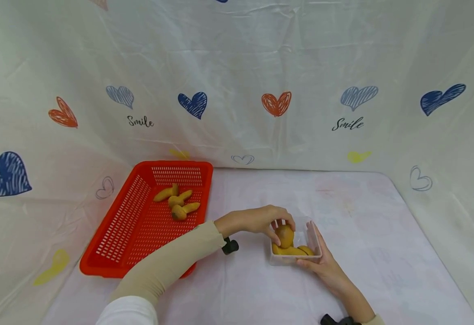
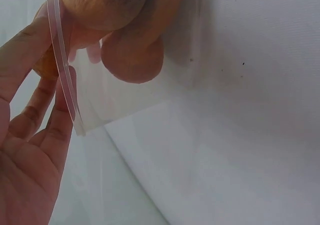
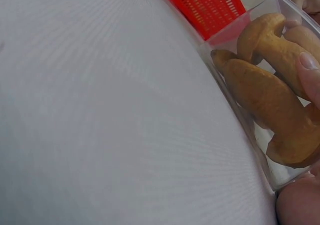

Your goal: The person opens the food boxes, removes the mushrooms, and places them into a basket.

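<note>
My left hand (image 1: 270, 220) reaches into a clear plastic container (image 1: 281, 260) and grips a yellow-brown mushroom (image 1: 284, 235) between thumb and fingers. The cap points up, and the lower part of the mushroom is hidden. Beneath it, other mushrooms (image 1: 291, 251) lie in the container, their thick stems showing through the wall in the right wrist view. With the thumb on the front wall and the fingers along the right side, my right hand (image 1: 327, 267) holds the container. In the left wrist view, the left hand's fingers (image 2: 52, 135) show behind the transparent wall.
A red perforated basket (image 1: 116, 243) stands on the left of the table, with three mushrooms (image 1: 185, 209) toward its back right. The left forearm crosses over its front right corner. A white sheet (image 1: 237, 54) with printed hearts hangs behind the white-covered table (image 1: 363, 216).
</note>
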### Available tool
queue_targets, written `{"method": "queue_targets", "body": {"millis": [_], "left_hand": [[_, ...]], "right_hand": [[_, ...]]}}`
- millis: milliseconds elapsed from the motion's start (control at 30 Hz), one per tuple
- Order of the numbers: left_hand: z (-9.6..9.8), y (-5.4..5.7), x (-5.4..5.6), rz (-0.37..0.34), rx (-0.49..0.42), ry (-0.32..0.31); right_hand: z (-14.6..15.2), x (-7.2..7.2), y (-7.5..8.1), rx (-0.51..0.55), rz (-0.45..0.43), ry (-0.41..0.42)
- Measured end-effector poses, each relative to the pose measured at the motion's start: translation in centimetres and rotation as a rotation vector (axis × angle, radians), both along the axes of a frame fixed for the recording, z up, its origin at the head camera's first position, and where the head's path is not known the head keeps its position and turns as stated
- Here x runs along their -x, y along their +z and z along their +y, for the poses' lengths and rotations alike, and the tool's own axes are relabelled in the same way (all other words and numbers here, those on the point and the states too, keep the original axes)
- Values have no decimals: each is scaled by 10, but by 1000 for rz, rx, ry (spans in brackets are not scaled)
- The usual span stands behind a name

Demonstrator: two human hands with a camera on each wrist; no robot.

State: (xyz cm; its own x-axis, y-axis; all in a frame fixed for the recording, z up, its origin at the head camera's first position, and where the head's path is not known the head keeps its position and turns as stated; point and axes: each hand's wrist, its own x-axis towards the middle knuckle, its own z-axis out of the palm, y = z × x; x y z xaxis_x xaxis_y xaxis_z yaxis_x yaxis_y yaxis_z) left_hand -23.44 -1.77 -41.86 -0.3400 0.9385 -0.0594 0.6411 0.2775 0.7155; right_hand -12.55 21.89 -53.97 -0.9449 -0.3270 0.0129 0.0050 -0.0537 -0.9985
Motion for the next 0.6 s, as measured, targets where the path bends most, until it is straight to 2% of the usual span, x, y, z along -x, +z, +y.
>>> {"method": "queue_targets", "body": {"millis": [267, 433, 600], "left_hand": [[0, 0, 0, 20, 14, 8], [-2, -1, 1, 16, -56, 25], [-6, 3, 3, -17, -128, 60]], "right_hand": [[0, 0, 0, 31, 1, 9], [0, 0, 0, 34, 3, 11], [1, 0, -1, 34, -3, 16]]}}
